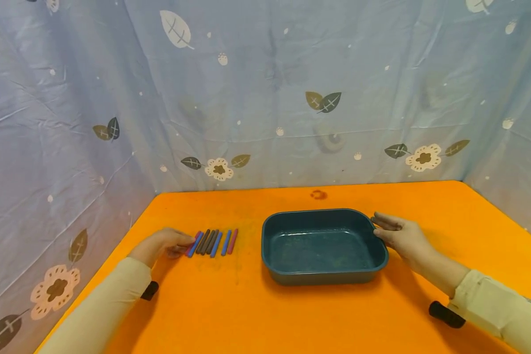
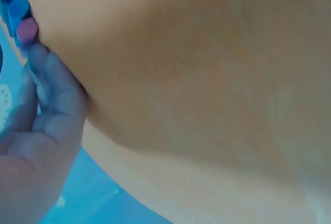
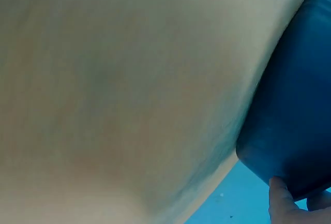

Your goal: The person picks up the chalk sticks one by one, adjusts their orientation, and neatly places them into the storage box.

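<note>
Several short coloured sticks (image 1: 214,244) lie in a row on the orange table, blue, dark brown and pinkish red. They look like chalk or clay; their exact kind does not show. My left hand (image 1: 168,241) is at the row's left end, its fingertips against the outermost pink stick (image 2: 27,29) and partly covering it. A dark blue-green rectangular basin (image 1: 323,279) stands right of the row. At its right side my right hand (image 1: 404,241) touches the rim and outer wall with extended fingers. In the right wrist view, fingertips rest at the basin's corner (image 3: 289,115).
The orange tabletop (image 1: 230,314) reaches back to a blue-grey patterned curtain (image 1: 270,98), which also covers both sides. A small dark stain (image 1: 318,195) marks the table's far edge. Black wrist-worn devices (image 1: 447,314) show below both sleeves.
</note>
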Demonstrator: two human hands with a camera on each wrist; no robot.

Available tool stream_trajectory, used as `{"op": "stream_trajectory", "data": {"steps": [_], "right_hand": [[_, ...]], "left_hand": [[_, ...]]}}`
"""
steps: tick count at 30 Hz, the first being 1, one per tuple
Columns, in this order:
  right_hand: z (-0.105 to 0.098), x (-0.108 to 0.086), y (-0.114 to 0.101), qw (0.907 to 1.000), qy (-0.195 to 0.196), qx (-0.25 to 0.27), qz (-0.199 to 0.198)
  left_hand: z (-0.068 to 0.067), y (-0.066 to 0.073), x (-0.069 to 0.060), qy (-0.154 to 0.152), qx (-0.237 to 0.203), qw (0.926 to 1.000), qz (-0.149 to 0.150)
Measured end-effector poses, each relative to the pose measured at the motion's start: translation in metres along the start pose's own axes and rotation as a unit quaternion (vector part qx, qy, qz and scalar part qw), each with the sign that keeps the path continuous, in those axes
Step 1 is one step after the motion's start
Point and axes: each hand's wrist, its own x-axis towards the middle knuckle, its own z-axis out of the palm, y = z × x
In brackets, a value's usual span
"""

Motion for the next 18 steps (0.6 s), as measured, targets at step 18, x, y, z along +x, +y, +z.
{"op": "stream_trajectory", "data": {"steps": [18], "right_hand": [[0.003, 0.001, 0.001, 0.9977, 0.003, 0.066, 0.017]], "left_hand": [[0.013, 0.009, 0.003, 0.062, 0.069, 0.9946, -0.046]]}}
